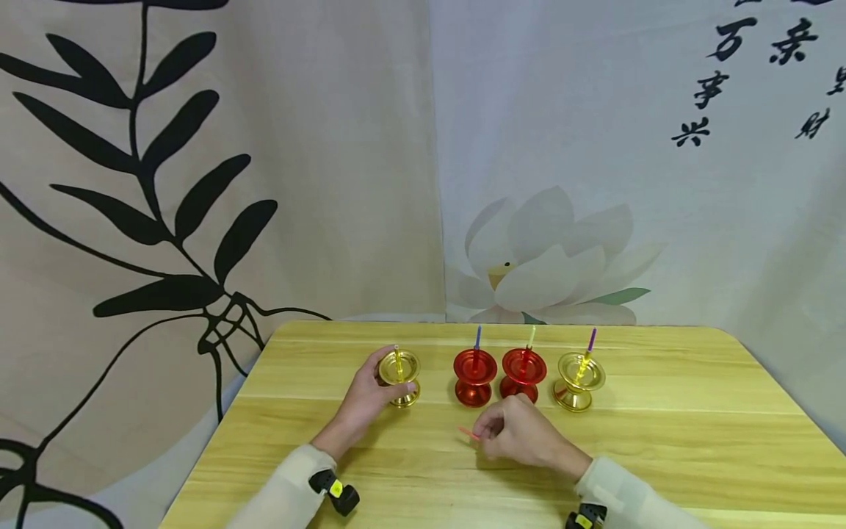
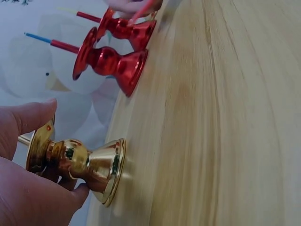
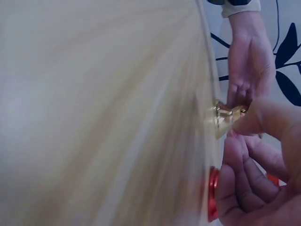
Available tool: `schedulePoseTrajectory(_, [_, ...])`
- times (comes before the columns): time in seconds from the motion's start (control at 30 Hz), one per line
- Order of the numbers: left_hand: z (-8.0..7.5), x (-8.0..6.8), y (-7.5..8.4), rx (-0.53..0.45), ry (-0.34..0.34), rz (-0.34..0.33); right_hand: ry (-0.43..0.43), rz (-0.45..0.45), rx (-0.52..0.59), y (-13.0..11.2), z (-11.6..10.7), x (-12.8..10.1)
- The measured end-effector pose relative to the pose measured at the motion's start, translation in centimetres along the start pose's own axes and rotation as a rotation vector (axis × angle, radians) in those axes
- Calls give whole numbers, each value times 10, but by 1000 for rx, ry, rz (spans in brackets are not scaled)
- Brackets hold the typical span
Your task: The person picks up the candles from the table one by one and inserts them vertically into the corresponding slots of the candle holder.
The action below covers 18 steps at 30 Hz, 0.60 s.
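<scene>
Four small candle holders stand in a row across the far half of the table (image 1: 661,441), two gold ones at the ends and two red ones between them. My left hand (image 1: 363,404) is at the leftmost gold holder (image 1: 399,376); its fingers curl round the waist and cup, so that grip is closed on the holder, which stands upright on its foot with a thin yellow candle (image 1: 397,360) rising from it. The left wrist view shows my thumb (image 2: 28,125) over the cup rim and a finger under the stem. To do this well, I judge I should keep the foot flat on the table and squeeze only lightly, since the narrow waist could let it tip.

Next along, the first red holder (image 1: 474,376) carries a blue-tipped candle (image 1: 477,338), and the second red holder (image 1: 523,373) carries a pale-tipped one (image 1: 530,338); both are free of my hands.

My right hand (image 1: 522,433) hovers just in front of the second red holder, fingers bunched in a narrow pinch on a thin orange-red candle (image 1: 468,433) whose end pokes out to the left, low over the table. I judge the fine stick wants a fingertip hold near its middle, kept in line with the socket it goes to, and moved slowly so my knuckles do not knock the red holders behind.

At the far right, the second gold holder (image 1: 579,380) stands alone with a purple-tipped candle (image 1: 591,340).
</scene>
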<state>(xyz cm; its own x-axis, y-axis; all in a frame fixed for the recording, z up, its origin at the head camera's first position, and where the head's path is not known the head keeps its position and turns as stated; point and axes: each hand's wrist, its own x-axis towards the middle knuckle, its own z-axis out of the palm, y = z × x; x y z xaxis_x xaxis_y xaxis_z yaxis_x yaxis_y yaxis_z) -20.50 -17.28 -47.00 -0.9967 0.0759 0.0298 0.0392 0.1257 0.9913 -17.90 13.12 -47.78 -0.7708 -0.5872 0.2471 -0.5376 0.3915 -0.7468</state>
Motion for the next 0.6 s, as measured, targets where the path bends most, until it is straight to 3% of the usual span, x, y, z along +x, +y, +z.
schedulePoseTrajectory(0.27, [14,4,1,-10,-13,2,35,16,14,-16,2,12])
schedulePoseTrajectory(0.6, [27,9,1,-18,-27,-5,133,-32,18,-26,7,26])
